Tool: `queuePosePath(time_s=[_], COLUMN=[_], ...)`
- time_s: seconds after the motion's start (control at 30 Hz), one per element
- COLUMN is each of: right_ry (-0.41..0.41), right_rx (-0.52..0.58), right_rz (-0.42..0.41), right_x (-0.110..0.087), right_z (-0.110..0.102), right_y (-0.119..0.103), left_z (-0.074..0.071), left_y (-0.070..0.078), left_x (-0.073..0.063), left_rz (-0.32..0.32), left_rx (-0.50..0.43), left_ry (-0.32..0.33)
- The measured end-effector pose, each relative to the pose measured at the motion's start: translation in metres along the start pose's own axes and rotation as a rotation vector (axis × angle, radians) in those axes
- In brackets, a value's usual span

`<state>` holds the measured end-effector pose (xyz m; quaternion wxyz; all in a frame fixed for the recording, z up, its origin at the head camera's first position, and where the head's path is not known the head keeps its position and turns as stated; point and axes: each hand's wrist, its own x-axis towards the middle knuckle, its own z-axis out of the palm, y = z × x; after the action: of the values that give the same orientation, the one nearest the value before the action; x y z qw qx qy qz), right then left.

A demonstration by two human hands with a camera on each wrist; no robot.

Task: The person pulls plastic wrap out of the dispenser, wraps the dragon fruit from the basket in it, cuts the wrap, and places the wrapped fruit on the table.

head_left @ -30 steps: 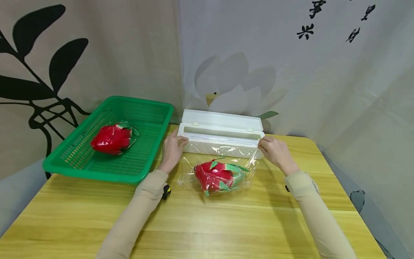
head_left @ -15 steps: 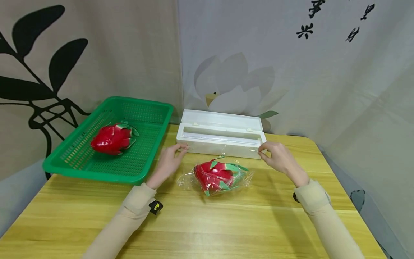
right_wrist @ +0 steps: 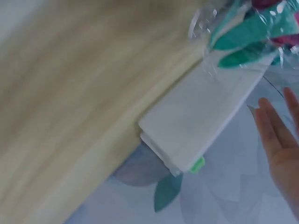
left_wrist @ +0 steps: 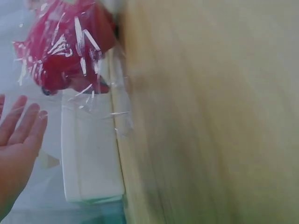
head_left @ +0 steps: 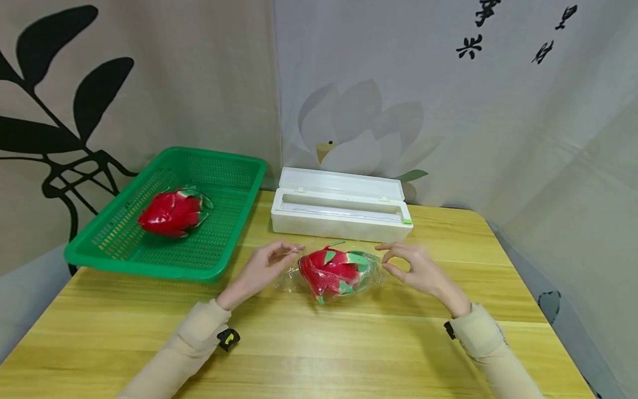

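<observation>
Two hands (head_left: 265, 267) (head_left: 417, 270) nearer one wrapped fruit (head_left: 331, 270); one box (head_left: 339, 226); grip unclear

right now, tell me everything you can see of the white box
The white box is long, low and plastic-looking, its lid tipped open at the back. A shiny pale rod lies in its long recess, and a bright green tab sits at its right end in the head view. It rests on the wood-grained table behind the wrapped fruit.

It's a curtained-off work nook here: printed cloth hangings (head_left: 379, 44) line the far and right edges of the wooden tabletop (head_left: 309, 349)!
</observation>
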<state>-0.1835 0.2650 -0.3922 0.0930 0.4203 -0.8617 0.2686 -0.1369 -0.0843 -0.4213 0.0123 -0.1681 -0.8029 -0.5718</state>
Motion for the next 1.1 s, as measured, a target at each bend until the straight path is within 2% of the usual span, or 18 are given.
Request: queuePosePath(time_s=[0.1, 0.2, 0.47, 0.57, 0.7, 0.83, 1.1], right_ry=[-0.025, -0.016, 0.082, 0.122, 0.170, 0.187, 0.186], right_rx=[0.047, 0.084, 0.042, 0.034, 0.058, 0.107, 0.140], right_rz=[0.002, 0.003, -0.045, -0.079, -0.128, -0.150, -0.057], right_x=[-0.002, -0.002, 0.001, 0.000, 0.001, 0.002, 0.007], right_z=[0.009, 0.017, 0.030, 0.033, 0.036, 0.036, 0.033], right_y=[0.000, -0.002, -0.005, -0.004, -0.001, -0.001, -0.006], left_z=[0.004, 0.009, 0.020, 0.021, 0.023, 0.023, 0.022], left_y=[0.000, 0.001, 0.004, 0.005, 0.004, 0.005, 0.009], left_x=[-0.003, -0.004, -0.004, -0.004, -0.002, 0.000, 0.002], left_rz=[0.048, 0.127, 0.340, 0.384, 0.389, 0.357, 0.263], left_rx=[0.034, 0.112, 0.288, 0.318, 0.333, 0.312, 0.190], left_ry=[-0.017, 0.001, 0.071, 0.081, 0.111, 0.137, 0.133])
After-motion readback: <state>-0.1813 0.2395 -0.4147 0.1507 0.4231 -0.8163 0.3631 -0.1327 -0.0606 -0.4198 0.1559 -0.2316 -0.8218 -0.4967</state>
